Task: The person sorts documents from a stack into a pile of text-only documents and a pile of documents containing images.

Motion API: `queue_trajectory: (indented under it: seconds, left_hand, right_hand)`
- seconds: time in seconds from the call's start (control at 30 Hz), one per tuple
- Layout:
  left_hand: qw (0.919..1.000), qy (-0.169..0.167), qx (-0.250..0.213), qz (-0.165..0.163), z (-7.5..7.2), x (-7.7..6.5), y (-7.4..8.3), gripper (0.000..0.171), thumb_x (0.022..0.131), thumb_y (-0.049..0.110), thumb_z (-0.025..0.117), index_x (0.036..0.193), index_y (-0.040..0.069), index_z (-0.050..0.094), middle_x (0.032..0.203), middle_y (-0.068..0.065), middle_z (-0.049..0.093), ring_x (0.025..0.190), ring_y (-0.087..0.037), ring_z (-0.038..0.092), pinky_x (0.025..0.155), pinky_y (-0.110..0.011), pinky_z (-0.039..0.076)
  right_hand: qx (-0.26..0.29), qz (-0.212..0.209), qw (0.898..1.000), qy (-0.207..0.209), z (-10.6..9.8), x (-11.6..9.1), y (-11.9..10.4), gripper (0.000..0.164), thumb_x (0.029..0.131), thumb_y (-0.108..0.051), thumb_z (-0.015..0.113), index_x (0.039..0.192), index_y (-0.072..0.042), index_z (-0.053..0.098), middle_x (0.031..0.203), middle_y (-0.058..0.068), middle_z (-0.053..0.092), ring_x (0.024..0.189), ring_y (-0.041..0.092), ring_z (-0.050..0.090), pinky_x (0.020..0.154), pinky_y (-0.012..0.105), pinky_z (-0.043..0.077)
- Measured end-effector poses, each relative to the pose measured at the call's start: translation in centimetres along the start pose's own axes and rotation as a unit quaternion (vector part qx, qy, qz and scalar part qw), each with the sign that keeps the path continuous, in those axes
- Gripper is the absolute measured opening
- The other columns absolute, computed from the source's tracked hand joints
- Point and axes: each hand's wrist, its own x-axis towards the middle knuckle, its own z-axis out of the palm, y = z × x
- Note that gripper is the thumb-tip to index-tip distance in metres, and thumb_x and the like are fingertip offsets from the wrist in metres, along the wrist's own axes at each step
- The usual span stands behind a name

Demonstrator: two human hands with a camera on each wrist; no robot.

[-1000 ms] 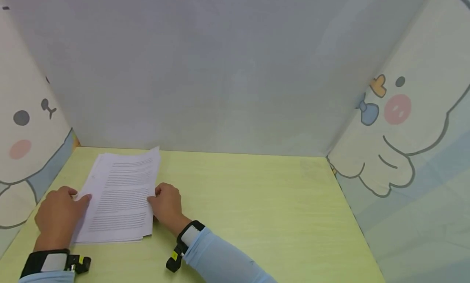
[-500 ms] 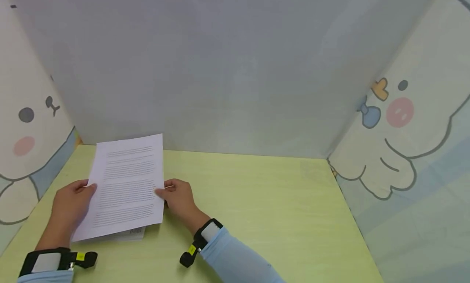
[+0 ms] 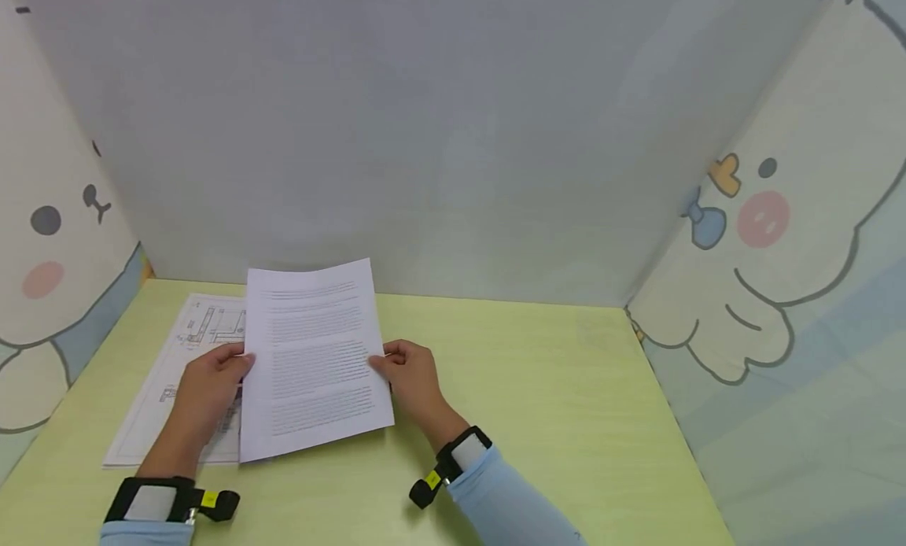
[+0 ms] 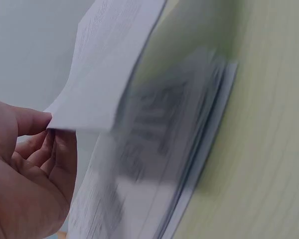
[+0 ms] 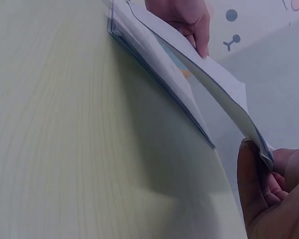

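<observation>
A printed sheet of paper [image 3: 314, 365], covered in lines of text, is held up off the table between both hands. My left hand [image 3: 211, 385] pinches its left edge between thumb and fingers, while my right hand [image 3: 414, 377] pinches the right edge. Below and to the left lies a paper stack [image 3: 149, 420] whose top page carries line drawings; the sheet and the left hand cover part of it. In the left wrist view the stack [image 4: 189, 164] shows several layers at its edge. The right wrist view shows a gap between the lifted sheet [image 5: 209, 74] and the stack.
The pale yellow-green table [image 3: 531, 412] extends to the right of the hands. A grey wall [image 3: 453, 137] rises at its back edge. Side panels with cartoon animals [image 3: 764, 294] flank the table. Each wrist wears a black strap [image 3: 152, 499] with a small camera.
Both hands have lifted the text sheet off the stack and carried it to the right. The stack's top page with drawings has come into view.
</observation>
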Motion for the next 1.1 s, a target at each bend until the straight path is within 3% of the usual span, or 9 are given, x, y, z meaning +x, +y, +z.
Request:
queue_trajectory:
  seconds: [0.27, 0.57, 0.83, 1.1]
  left_hand:
    - [0.9956, -0.067, -0.064, 0.018, 6.3, 0.0, 3.1, 0.045, 0.104, 0.032, 0.059, 0.142, 0.009, 0.055, 0.125, -0.013, 0.064, 0.100, -0.024, 0.065, 0.077, -0.031, 0.057]
    - [0.9852, -0.118, -0.117, 0.042, 13.5, 0.3, 4.6, 0.033, 0.101, 0.014, 0.062, 0.131, 0.001, 0.062, 0.113, -0.017, 0.066, 0.090, -0.022, 0.067, 0.072, -0.034, 0.059]
    - [0.9815, -0.136, -0.125, 0.053, 18.4, -0.6, 7.2, 0.026, 0.097, 0.010, 0.065, 0.122, 0.002, 0.067, 0.104, -0.015, 0.066, 0.081, -0.023, 0.068, 0.067, -0.035, 0.060]
    - [0.9782, -0.144, -0.129, 0.076, 22.4, -1.9, 9.8, 0.023, 0.094, 0.008, 0.068, 0.116, 0.002, 0.070, 0.098, -0.013, 0.065, 0.072, -0.022, 0.067, 0.064, -0.036, 0.060]
  right_hand:
    - [-0.035, 0.002, 0.998, 0.056, -7.5, -1.5, 0.7, 0.013, 0.091, -0.023, 0.078, 0.098, -0.012, 0.076, 0.086, 0.007, 0.069, 0.067, 0.019, 0.066, 0.057, 0.028, 0.051]
    - [-0.051, 0.008, 0.989, 0.140, -14.2, -3.0, 2.2, 0.016, 0.094, -0.027, 0.073, 0.101, -0.015, 0.080, 0.094, 0.006, 0.074, 0.077, 0.022, 0.067, 0.066, 0.031, 0.054]
    - [-0.093, 0.012, 0.975, 0.199, -18.9, -4.5, 1.9, 0.016, 0.094, -0.023, 0.073, 0.103, -0.011, 0.080, 0.093, 0.006, 0.074, 0.076, 0.022, 0.065, 0.066, 0.031, 0.052]
    - [-0.138, 0.012, 0.961, 0.239, -23.1, -6.0, 2.4, 0.017, 0.094, -0.024, 0.074, 0.102, -0.010, 0.080, 0.093, 0.007, 0.073, 0.076, 0.023, 0.064, 0.065, 0.031, 0.051]
